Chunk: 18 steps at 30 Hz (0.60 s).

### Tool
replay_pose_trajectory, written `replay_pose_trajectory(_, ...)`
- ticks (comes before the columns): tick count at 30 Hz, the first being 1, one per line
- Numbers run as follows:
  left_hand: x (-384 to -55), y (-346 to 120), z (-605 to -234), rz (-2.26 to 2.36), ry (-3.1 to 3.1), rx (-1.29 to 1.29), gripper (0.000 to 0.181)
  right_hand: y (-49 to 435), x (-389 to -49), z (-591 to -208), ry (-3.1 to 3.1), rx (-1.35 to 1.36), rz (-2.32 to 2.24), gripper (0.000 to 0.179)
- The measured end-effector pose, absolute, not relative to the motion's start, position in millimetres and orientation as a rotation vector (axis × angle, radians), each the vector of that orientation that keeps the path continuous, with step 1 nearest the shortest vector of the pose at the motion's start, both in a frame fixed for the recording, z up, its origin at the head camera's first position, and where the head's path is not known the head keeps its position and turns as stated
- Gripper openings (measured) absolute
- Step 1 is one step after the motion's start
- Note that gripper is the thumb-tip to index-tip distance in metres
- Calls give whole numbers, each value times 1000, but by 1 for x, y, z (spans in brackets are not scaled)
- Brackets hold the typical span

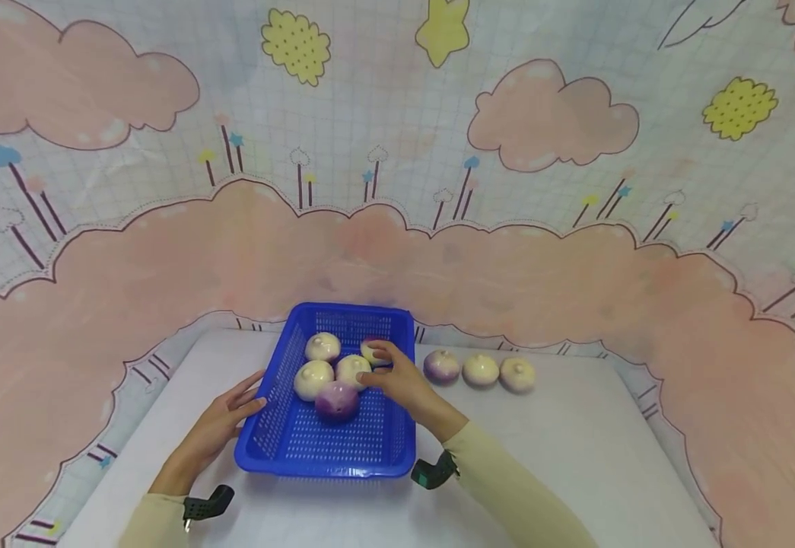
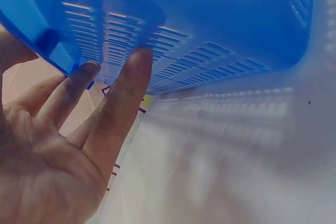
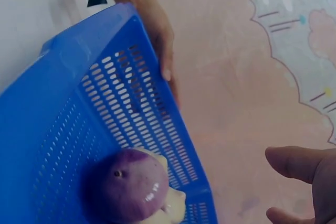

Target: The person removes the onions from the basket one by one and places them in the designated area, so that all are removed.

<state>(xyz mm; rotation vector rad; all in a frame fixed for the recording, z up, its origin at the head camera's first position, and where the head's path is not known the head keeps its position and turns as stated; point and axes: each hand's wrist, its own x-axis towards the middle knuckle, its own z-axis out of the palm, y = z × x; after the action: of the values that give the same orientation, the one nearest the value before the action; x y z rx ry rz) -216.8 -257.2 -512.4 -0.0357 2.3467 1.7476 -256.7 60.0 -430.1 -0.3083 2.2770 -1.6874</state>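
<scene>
A blue plastic basket (image 1: 383,441) stands on the table with several white and purple turnips (image 1: 337,401) inside. My left hand (image 1: 214,426) rests against the basket's left side, its fingers spread along the outer wall in the left wrist view. Over the basket's right side is my right hand (image 1: 407,384), thumb and fingers apart. Just beyond its fingertips lies a turnip (image 1: 372,351), partly hidden by them. Nothing shows between the thumb and finger in the right wrist view, where a purple turnip (image 3: 128,182) sits in the basket.
Right of the basket, a purple-white turnip (image 1: 441,366), a pale turnip (image 1: 481,371) and another pale turnip (image 1: 517,375) form a row on the white table (image 1: 548,449). Behind the table hangs a cloud-patterned cloth (image 1: 438,274).
</scene>
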Motion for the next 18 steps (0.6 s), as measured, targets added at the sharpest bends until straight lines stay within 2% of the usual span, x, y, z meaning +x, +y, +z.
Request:
replay_pose_trajectory(13,-217,-256,-509,1760,2326,-64,72,28,-275,-438,2152,-169,-1597,55)
replay_pose_trajectory(18,-217,-256,-509,1765,2316,-73,73,21,-280,-447,2139,-137,-1536,58)
